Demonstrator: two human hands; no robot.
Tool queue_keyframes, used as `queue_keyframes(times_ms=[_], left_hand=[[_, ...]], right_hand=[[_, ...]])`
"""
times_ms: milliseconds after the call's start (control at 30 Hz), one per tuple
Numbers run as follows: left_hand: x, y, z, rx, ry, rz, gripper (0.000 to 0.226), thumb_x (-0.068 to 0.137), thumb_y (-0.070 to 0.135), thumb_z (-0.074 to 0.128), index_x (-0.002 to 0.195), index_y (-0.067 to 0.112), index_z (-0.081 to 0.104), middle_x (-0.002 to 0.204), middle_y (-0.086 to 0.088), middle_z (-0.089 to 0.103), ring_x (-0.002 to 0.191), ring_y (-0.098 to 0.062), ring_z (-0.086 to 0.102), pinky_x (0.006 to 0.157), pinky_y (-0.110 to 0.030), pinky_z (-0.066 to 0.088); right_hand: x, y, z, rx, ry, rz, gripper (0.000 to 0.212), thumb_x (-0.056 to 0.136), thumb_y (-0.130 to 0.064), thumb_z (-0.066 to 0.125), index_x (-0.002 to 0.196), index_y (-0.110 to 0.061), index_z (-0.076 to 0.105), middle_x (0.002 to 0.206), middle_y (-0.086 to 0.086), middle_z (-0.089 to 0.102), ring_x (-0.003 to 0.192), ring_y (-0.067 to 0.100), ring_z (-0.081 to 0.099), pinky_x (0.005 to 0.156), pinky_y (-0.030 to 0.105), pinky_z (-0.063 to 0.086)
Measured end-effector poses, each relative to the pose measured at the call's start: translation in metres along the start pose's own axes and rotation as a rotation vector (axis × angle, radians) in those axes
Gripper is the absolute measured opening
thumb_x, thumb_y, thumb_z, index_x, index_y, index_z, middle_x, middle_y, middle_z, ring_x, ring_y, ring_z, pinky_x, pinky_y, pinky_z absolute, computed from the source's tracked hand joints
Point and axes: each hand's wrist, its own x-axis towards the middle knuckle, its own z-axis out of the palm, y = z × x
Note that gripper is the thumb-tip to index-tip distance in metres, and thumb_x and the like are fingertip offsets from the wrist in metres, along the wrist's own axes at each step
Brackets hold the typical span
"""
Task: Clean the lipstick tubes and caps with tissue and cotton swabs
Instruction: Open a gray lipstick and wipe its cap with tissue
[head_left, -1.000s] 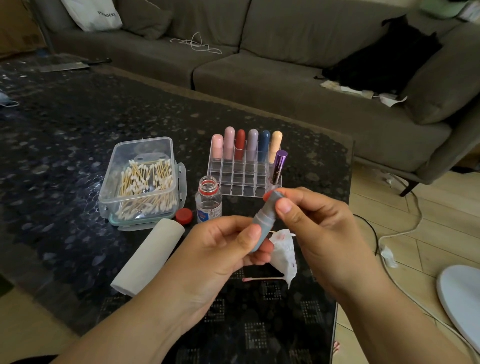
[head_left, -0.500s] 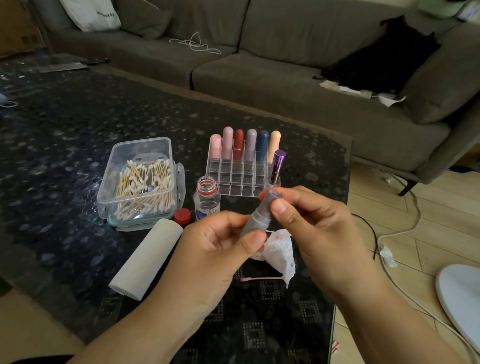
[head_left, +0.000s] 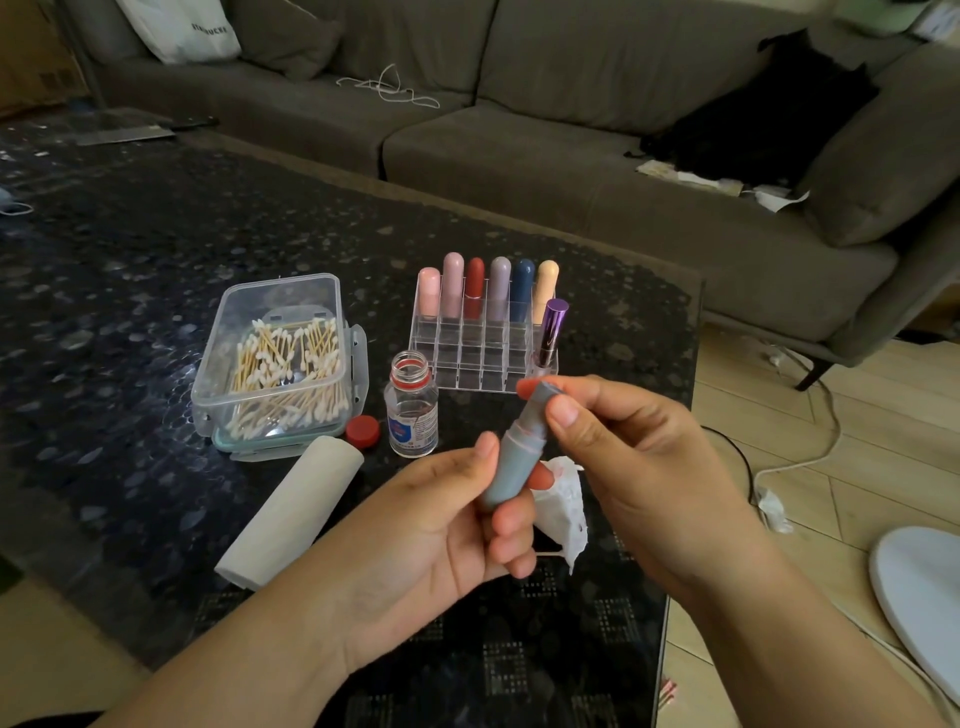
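**One grey tube in hand, seven parked in the rack**

The left hand (head_left: 441, 525) curls its thumb and fingers round the lower barrel of a grey lipstick tube (head_left: 517, 457), holding it tilted above the table's near edge. The right hand (head_left: 623, 457) pinches the tube's upper section (head_left: 540, 402) between thumb and fingers; whether it is pulling a cap off or pushing one on cannot be told. A crumpled, stained tissue (head_left: 563, 506) lies on the dark table (head_left: 130, 312) just behind the hands, which suggests some wiping is already done.

How many tubes are finished is not readable. Six capped tubes stand in the back row of the clear acrylic rack (head_left: 480, 358), and a purple tube (head_left: 551, 332) leans in a front right cell; the other cells look unfilled.

The clear plastic box (head_left: 280, 358), lid off, holds a heap of cotton swabs (head_left: 288, 369). Beside it a small clear bottle (head_left: 411, 410) stands open with some clear liquid, its red cap (head_left: 362, 431) on the table. A tissue roll (head_left: 291, 512) lies near the box.
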Motion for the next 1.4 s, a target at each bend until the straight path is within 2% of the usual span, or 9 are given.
queue_keyframes(times_ms=[233, 433, 533, 633, 733, 900, 1033, 1233, 1400], left_hand=[[0.001, -0.004, -0.007, 0.084, 0.02, 0.098, 0.031, 0.08, 0.043, 0.068, 0.084, 0.013, 0.073, 0.067, -0.004, 0.056, 0.062, -0.012, 0.053, 0.066, -0.024, 0.05], [0.001, -0.005, -0.01, 0.073, 0.091, 0.189, 0.052, 0.057, 0.045, 0.085, 0.088, 0.004, 0.072, 0.069, -0.007, 0.062, 0.066, -0.014, 0.06, 0.068, -0.025, 0.053], [0.0, -0.004, -0.007, 0.084, 0.134, 0.195, 0.048, 0.06, 0.045, 0.084, 0.086, 0.006, 0.074, 0.069, -0.007, 0.062, 0.066, -0.014, 0.06, 0.068, -0.025, 0.053], [-0.002, -0.003, -0.003, 0.106, 0.188, 0.169, 0.033, 0.069, 0.04, 0.068, 0.08, 0.009, 0.075, 0.066, -0.008, 0.059, 0.062, -0.014, 0.058, 0.065, -0.024, 0.053], [-0.002, 0.002, -0.001, 0.083, 0.119, 0.064, 0.027, 0.076, 0.035, 0.06, 0.077, 0.013, 0.075, 0.063, -0.007, 0.056, 0.057, -0.013, 0.053, 0.061, -0.025, 0.051], [0.001, 0.002, -0.009, -0.007, -0.071, -0.024, 0.041, 0.071, 0.043, 0.078, 0.09, 0.007, 0.074, 0.065, -0.003, 0.055, 0.057, -0.011, 0.051, 0.063, -0.025, 0.05], [0.001, 0.0, -0.011, -0.038, -0.107, -0.04, 0.042, 0.07, 0.042, 0.079, 0.09, 0.006, 0.073, 0.065, -0.004, 0.056, 0.057, -0.011, 0.051, 0.062, -0.026, 0.05], [0.002, -0.002, -0.009, 0.015, -0.04, 0.079, 0.037, 0.067, 0.042, 0.08, 0.086, 0.01, 0.073, 0.067, -0.005, 0.059, 0.062, -0.011, 0.056, 0.067, -0.025, 0.051], [0.001, -0.004, -0.008, 0.062, 0.067, 0.191, 0.051, 0.059, 0.044, 0.084, 0.09, 0.005, 0.072, 0.072, -0.007, 0.063, 0.068, -0.013, 0.061, 0.07, -0.025, 0.053]], right_hand=[[-0.004, -0.003, 0.003, 0.006, -0.009, -0.083, 0.018, 0.08, -0.025, 0.063, 0.091, -0.018, 0.076, 0.081, 0.002, 0.067, 0.07, 0.011, 0.065, 0.068, 0.018, 0.051], [-0.004, -0.003, 0.007, -0.075, 0.015, -0.178, 0.015, 0.082, -0.023, 0.067, 0.095, -0.026, 0.073, 0.085, -0.009, 0.068, 0.083, 0.004, 0.066, 0.074, 0.013, 0.048], [-0.005, -0.002, 0.008, -0.114, 0.017, -0.202, 0.02, 0.081, -0.032, 0.063, 0.097, -0.026, 0.074, 0.088, -0.007, 0.068, 0.086, 0.005, 0.065, 0.075, 0.013, 0.048], [-0.005, -0.003, 0.009, -0.089, 0.027, -0.18, 0.013, 0.081, -0.024, 0.069, 0.092, -0.024, 0.075, 0.085, -0.002, 0.068, 0.079, 0.003, 0.066, 0.072, 0.012, 0.049], [-0.003, -0.005, 0.006, -0.018, 0.005, -0.086, 0.014, 0.077, -0.026, 0.067, 0.085, -0.021, 0.077, 0.078, 0.0, 0.07, 0.07, 0.007, 0.066, 0.067, 0.015, 0.05], [-0.003, -0.006, -0.001, 0.034, -0.04, -0.006, 0.023, 0.076, -0.026, 0.065, 0.096, -0.022, 0.075, 0.082, -0.002, 0.071, 0.074, 0.009, 0.065, 0.07, 0.016, 0.05], [-0.005, -0.008, -0.001, 0.02, -0.05, -0.033, 0.017, 0.079, -0.026, 0.068, 0.093, -0.021, 0.076, 0.084, 0.006, 0.068, 0.075, 0.009, 0.064, 0.071, 0.017, 0.05], [-0.009, -0.01, 0.006, -0.009, -0.001, -0.136, 0.016, 0.079, -0.022, 0.063, 0.089, -0.017, 0.075, 0.08, -0.002, 0.065, 0.068, 0.005, 0.065, 0.065, 0.014, 0.05], [-0.012, -0.011, 0.011, -0.111, 0.017, -0.225, 0.014, 0.08, -0.028, 0.07, 0.093, -0.025, 0.074, 0.086, -0.001, 0.066, 0.076, 0.001, 0.065, 0.068, 0.01, 0.048]])
